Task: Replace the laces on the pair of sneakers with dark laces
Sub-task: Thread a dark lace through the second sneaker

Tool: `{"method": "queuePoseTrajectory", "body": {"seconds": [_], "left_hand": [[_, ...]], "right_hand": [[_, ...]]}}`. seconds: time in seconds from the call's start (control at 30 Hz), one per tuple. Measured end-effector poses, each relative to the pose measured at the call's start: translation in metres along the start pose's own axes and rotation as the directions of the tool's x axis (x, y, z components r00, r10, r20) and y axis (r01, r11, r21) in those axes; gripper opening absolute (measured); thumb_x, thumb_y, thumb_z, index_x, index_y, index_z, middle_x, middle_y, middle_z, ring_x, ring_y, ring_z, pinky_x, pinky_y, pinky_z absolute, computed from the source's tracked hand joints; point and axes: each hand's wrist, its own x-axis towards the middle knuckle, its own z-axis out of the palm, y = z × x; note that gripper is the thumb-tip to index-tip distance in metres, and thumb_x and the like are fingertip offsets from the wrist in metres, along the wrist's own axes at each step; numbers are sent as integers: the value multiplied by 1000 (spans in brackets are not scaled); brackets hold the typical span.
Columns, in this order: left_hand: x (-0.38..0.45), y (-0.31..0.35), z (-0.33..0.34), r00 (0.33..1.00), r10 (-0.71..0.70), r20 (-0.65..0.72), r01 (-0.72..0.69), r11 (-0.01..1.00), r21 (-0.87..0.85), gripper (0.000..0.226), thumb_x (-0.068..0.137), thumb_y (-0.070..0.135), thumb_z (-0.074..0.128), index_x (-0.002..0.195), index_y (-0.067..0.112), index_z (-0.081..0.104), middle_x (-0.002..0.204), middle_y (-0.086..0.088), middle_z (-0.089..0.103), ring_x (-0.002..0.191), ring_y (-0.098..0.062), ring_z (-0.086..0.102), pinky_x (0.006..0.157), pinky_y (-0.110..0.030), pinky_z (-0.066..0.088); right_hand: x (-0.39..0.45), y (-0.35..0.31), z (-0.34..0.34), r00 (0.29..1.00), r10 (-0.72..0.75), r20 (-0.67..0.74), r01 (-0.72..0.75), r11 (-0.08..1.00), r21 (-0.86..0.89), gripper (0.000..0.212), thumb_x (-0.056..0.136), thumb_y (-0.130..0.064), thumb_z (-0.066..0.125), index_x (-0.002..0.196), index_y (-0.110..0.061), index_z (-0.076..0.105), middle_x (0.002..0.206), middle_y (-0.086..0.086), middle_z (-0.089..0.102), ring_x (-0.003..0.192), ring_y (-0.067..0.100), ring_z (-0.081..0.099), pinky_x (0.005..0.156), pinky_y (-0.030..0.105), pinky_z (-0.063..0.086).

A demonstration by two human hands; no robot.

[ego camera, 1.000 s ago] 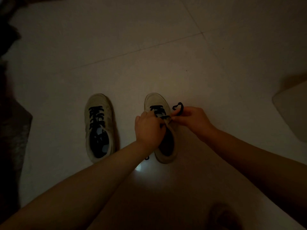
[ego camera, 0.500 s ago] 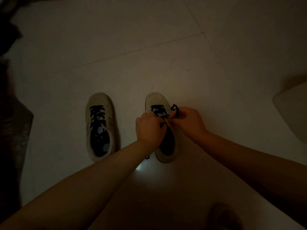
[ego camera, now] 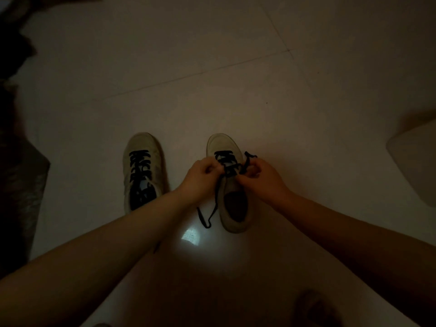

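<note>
I see two pale, suede-looking sneakers on glossy floor tiles. My left hand and right hand each pinch the flat dark lace at the upper eyelets of the right sneaker; a loose loop trails beside it. The left sneaker stands just beside, fully laced dark

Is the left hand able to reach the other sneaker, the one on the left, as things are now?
Probably yes. The left sneaker lies beside the left hand with only bare floor between them. But that hand pinches the dark lace and would have to let go first.
</note>
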Motion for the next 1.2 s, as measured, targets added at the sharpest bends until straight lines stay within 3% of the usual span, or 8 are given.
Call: {"method": "queuePoseTrajectory", "body": {"seconds": [0.23, 0.37, 0.57, 0.7, 0.77, 0.87, 0.97, 1.2], "left_hand": [[-4, 21, -54, 925, -254, 282, 367, 416, -832, 33, 98, 11, 29, 67, 13, 41, 53, 0, 48, 48, -11, 50, 54, -25, 55], [-1, 14, -59, 988, -155, 25, 154, 986, 58, 23, 98, 16, 36, 80, 14, 50, 58, 6, 44, 53, -10, 38, 47, -20, 32], [-9, 9, -38, 929, 202, 310, -362, 321, 875, 34, 93, 48, 45, 100, 24, 68, 94, -2, 60, 88, -22, 59, 64, -25, 37], [0, 23, -45, 905, 424, 48, -384, 760, 525, 43, 90, 36, 42, 79, 3, 68, 91, -3, 56, 84, -15, 55, 70, -26, 43], [6, 36, -43, 987, 147, -59, -145, 989, 39, 28, 95, 18, 43, 85, 2, 64, 85, 0, 65, 73, -9, 57, 64, -19, 39], [4, 57, -35, 987, -160, 29, 151, 838, -524, 28, 93, 9, 40, 66, 14, 36, 45, 4, 39, 40, -12, 33, 45, -22, 28], [5, 45, -31, 991, -33, -130, 43, 996, 79, 28, 93, 14, 49, 66, 9, 40, 52, -2, 35, 45, -13, 30, 41, -18, 27], [-20, 23, -43, 937, 106, 333, -348, 357, 867, 37, 92, 45, 50, 120, 22, 54, 96, -1, 66, 84, -18, 61, 68, -26, 44]], "right_hand": [[-2, 5, -2, 993, 81, -81, -80, 997, 18, 40, 80, -28, 72, 114, -14, 55, 82, -5, 56, 84, 16, 58, 85, 41, 53], [-2, 3, -1, 995, 66, -72, -65, 998, 10, 48, 80, -29, 72, 121, -16, 51, 83, -7, 54, 81, 11, 55, 82, 34, 52], [-5, 1, 0, 995, 29, -92, -32, 999, -38, 48, 80, -32, 72, 121, -16, 53, 80, -9, 53, 81, 11, 54, 75, 26, 45], [-7, 2, 0, 993, 63, -101, -65, 998, -14, 50, 80, -36, 71, 122, -17, 50, 82, -7, 55, 87, 16, 59, 80, 33, 50], [-8, 2, 2, 990, 94, -102, -94, 996, 4, 51, 81, -38, 70, 123, -17, 50, 84, -6, 55, 89, 18, 59, 84, 36, 52], [-8, 3, 5, 988, 99, -119, -97, 995, 22, 51, 81, -37, 70, 123, -17, 50, 89, 1, 60, 87, 18, 61, 81, 37, 53], [-8, 5, 4, 986, 107, -129, -104, 994, 30, 48, 79, -39, 71, 118, -19, 52, 95, 6, 63, 89, 21, 62, 82, 42, 54], [-6, 8, 3, 983, 114, -142, -108, 993, 47, 41, 76, -41, 73, 107, -22, 53, 93, 8, 64, 86, 23, 65, 79, 47, 56]]}}
